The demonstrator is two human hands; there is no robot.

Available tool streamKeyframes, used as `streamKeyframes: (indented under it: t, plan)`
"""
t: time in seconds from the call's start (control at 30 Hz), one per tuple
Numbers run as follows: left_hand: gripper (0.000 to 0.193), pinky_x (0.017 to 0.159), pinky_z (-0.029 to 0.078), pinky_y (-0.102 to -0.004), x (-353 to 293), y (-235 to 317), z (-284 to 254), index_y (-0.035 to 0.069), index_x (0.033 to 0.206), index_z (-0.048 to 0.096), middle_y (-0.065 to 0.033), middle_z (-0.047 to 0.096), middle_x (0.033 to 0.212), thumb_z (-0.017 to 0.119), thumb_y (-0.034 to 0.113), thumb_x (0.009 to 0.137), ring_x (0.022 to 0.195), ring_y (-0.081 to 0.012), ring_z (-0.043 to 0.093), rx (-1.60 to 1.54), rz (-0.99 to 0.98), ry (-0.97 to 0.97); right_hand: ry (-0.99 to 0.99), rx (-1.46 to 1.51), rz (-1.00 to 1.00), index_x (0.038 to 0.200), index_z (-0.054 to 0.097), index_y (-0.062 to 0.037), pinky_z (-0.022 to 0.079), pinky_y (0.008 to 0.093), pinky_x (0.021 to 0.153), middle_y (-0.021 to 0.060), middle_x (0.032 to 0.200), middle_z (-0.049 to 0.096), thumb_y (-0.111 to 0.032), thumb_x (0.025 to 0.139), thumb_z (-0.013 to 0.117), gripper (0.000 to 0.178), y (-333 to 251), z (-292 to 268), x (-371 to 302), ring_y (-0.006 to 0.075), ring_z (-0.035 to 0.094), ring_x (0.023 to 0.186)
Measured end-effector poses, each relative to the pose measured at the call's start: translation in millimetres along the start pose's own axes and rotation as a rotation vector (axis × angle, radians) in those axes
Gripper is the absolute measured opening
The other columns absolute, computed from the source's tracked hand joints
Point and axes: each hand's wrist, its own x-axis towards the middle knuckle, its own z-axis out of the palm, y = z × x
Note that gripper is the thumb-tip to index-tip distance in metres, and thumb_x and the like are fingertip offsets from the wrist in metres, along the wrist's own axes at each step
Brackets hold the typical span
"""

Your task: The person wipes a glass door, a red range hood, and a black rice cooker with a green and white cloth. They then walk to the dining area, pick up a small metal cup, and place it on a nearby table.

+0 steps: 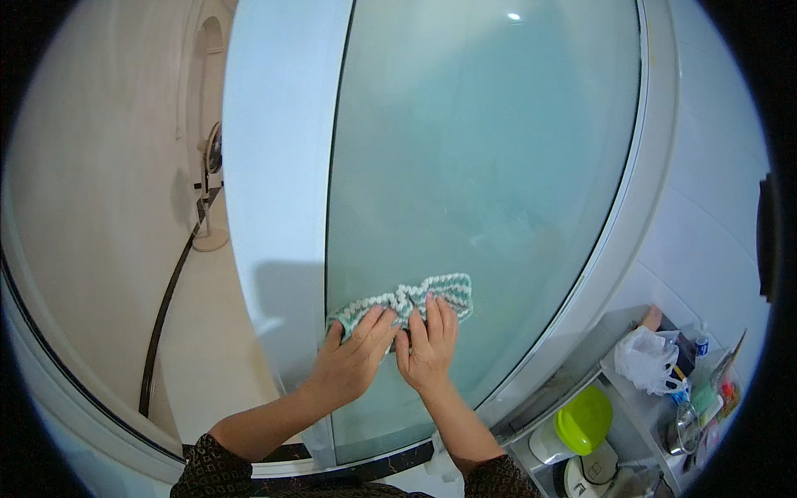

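Observation:
A knitted cloth [452,290], striped white and green, lies bunched against the frosted glass pane [498,183] of a door. My left hand [355,357] holds its left part, thumb at the cloth's end and fingers pressing it to the glass. Close beside it, my right hand [429,349] grips the middle, fingers pointing upward over the folds. The right end of the cloth spreads out past my right fingers. Folds hide what lies under the fingertips. Both forearms reach up from the lower edge in dark patterned sleeves.
A white door frame [278,166] borders the pane on the left. Beyond it, a standing fan [209,191] is on the pale floor. At lower right, a metal shelf [635,386] carries a white plastic bag [646,361], a green-lidded container [584,419] and assorted small items.

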Motion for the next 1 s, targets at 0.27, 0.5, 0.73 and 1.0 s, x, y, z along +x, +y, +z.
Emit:
streamKeyframes:
  t: [0.27,0.5,0.73,1.0]
  plan:
    - [0.052,0.086,0.029,-0.0631,11.9,27.7,-16.7,0.015,0.116,0.054,-0.0079,0.037,0.132,0.068,0.028,0.069,0.13,-0.0248,0.024,0.121,-0.202,-0.007,0.183,0.04,-0.165,0.106,0.059,-0.0085,0.022,0.0501,0.102,0.012,0.128,0.048,-0.02,0.08,0.055,0.029,13.6,5.0,14.2,0.0316,0.038,0.123]
    - [0.048,0.087,0.027,-0.0619,10.9,46.1,3.7,0.011,0.114,0.056,-0.0099,0.04,0.131,0.067,0.026,0.071,0.132,-0.0255,0.024,0.145,-0.26,0.286,0.243,0.084,-0.349,0.105,0.059,-0.007,0.031,0.0495,0.095,0.0134,0.125,0.051,-0.018,0.08,0.053,0.027,29.0,-0.8,24.0,0.0331,0.045,0.116]
    - [0.06,0.09,0.028,-0.0625,22.8,40.2,5.1,0.006,0.125,0.047,-0.0097,0.034,0.14,0.066,0.025,0.071,0.132,-0.0261,0.027,0.006,-0.193,0.216,0.279,0.036,-0.302,0.11,0.055,-0.0046,0.03,0.051,0.096,0.0171,0.128,0.047,-0.017,0.084,0.049,0.029,49.5,11.2,21.0,0.0362,0.044,0.117]
    - [0.049,0.095,0.034,-0.0454,66.4,80.8,49.4,-0.001,0.126,0.043,-0.0151,0.032,0.141,0.051,0.011,0.079,0.131,-0.0244,0.029,-0.008,0.103,0.117,0.222,-0.11,-0.045,0.121,0.045,0.0019,0.025,0.0516,0.102,0.0256,0.135,0.033,-0.022,0.093,0.038,0.037,142.7,7.1,-44.9,0.044,0.032,0.125]
